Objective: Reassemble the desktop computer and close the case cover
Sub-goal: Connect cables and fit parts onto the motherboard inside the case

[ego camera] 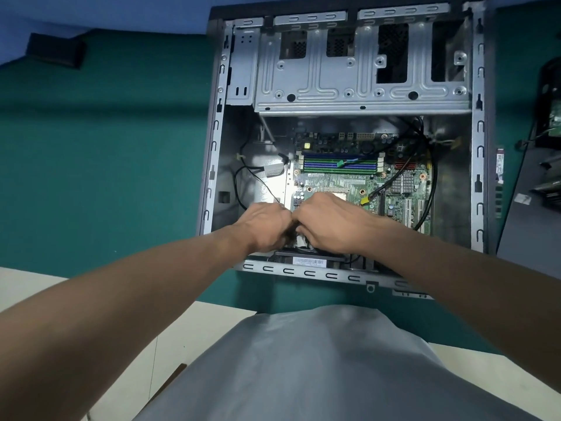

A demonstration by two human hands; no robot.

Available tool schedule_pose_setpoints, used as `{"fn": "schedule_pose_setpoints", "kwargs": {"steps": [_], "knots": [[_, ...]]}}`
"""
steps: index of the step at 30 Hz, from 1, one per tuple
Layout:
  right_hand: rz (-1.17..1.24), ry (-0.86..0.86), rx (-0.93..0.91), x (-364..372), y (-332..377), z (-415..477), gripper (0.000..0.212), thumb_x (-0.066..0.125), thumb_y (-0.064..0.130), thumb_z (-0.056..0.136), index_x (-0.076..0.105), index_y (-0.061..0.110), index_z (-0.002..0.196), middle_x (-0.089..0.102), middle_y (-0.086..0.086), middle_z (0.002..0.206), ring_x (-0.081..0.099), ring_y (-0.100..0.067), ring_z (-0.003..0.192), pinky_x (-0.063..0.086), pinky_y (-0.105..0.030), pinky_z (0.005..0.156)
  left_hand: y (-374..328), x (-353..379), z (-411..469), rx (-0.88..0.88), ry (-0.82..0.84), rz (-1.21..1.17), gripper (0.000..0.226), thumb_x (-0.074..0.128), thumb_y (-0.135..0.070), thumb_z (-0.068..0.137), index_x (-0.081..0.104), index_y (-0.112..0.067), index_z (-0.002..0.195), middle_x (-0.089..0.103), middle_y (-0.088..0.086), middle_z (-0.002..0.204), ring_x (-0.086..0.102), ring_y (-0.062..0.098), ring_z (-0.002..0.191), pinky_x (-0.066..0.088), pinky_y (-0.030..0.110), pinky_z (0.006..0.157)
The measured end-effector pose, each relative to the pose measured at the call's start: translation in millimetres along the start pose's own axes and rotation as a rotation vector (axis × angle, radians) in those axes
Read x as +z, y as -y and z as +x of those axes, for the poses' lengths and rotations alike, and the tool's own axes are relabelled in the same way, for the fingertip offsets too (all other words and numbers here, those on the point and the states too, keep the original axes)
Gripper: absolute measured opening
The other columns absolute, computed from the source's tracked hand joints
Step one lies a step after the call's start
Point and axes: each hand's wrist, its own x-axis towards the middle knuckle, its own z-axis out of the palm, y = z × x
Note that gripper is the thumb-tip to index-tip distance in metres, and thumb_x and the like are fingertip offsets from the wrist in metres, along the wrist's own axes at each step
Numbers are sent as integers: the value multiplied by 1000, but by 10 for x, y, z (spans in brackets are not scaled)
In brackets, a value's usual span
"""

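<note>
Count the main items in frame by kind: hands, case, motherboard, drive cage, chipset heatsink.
hands: 2 (left hand, right hand)
case: 1
motherboard: 1
drive cage: 1
heatsink: 1
Total: 6

The counter [121, 147] was teal green under a bare grey metal case [452, 192]. Inside, the motherboard [343, 183] was green, its memory slots [340, 165] striped blue and green with white end clips. The cables [432, 183] were black, one connector [365, 201] yellow. A white label [309, 262] carried black barcode lines. My shirt [318, 360] was grey.
</note>
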Motion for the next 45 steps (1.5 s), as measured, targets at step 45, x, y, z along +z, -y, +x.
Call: {"fn": "schedule_pose_setpoints", "kwargs": {"steps": [45], "knots": [[49,38,-52,11,-2,32,41,46,2,96,39,19,59,47,-2,57,49,-11,46,44,-28,43,24,82,29,-6,-26,-26,17,63,-31,88,67,-20,99,68,3,96,62,25,90,45,28,76]]}}
